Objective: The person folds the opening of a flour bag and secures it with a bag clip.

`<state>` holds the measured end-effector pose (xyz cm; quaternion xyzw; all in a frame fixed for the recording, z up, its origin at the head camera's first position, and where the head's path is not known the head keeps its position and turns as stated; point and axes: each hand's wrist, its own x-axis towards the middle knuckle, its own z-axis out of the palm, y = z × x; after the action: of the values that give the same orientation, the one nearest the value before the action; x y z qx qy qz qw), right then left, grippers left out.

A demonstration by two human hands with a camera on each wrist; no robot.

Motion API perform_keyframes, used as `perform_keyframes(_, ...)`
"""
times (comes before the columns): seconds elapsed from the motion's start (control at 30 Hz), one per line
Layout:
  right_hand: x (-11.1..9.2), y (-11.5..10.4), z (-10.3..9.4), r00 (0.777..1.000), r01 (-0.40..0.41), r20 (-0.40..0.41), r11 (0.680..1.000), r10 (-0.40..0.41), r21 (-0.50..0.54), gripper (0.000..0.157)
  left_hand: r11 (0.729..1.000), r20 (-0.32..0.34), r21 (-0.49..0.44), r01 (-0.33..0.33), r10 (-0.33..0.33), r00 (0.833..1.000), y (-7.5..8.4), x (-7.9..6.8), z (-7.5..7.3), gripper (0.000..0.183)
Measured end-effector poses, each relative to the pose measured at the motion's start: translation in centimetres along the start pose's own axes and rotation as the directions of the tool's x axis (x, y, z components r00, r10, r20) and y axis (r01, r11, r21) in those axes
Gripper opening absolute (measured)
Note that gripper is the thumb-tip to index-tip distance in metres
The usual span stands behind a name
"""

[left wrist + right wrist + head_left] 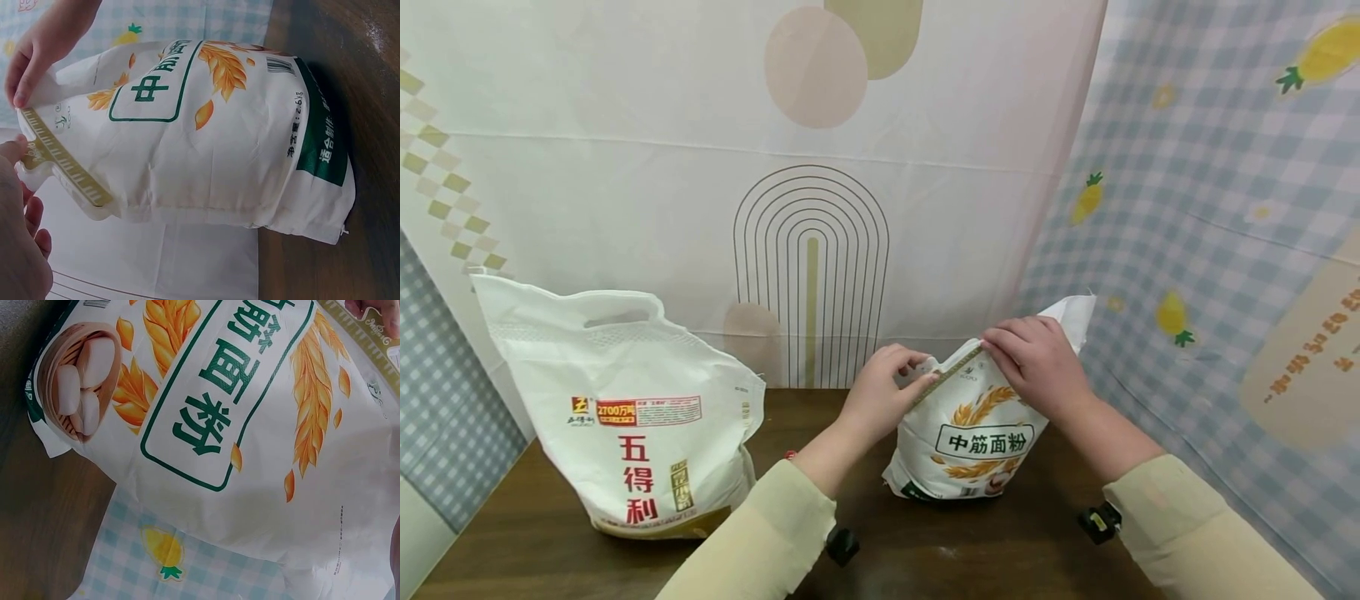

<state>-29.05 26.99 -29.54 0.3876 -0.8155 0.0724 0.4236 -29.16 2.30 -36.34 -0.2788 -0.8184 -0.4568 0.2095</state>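
Note:
A white flour bag (917,446) with green lettering and printed wheat ears stands on the table, right of centre. My left hand (880,387) pinches the left part of its top edge between thumb and fingers. At the right part of the same edge, my right hand (1037,362) grips the bag with fingers over the top. A gold patterned strip (65,159) runs along the edge between both hands, and one corner of the bag pokes up beyond the right hand. In the right wrist view, the bag's front (262,506) fills most of the picture.
A second, larger white bag (587,358) with red lettering and a handle slot stands at the left on the dark wooden table (970,558). A patterned white cloth (625,208) hangs behind, and a blue checked cloth (1187,167) hangs at the right.

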Motion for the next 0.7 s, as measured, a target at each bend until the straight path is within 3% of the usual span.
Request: perform_keyframes(0.7, 0.17, 0.06, -0.26, 0.999, -0.025, 0.027, 0.996, 0.027, -0.085, 0.031, 0.999, 0.036, 0.043, -0.003, 0.001, 0.999, 0.29, -0.36, -0.45, 0.033)
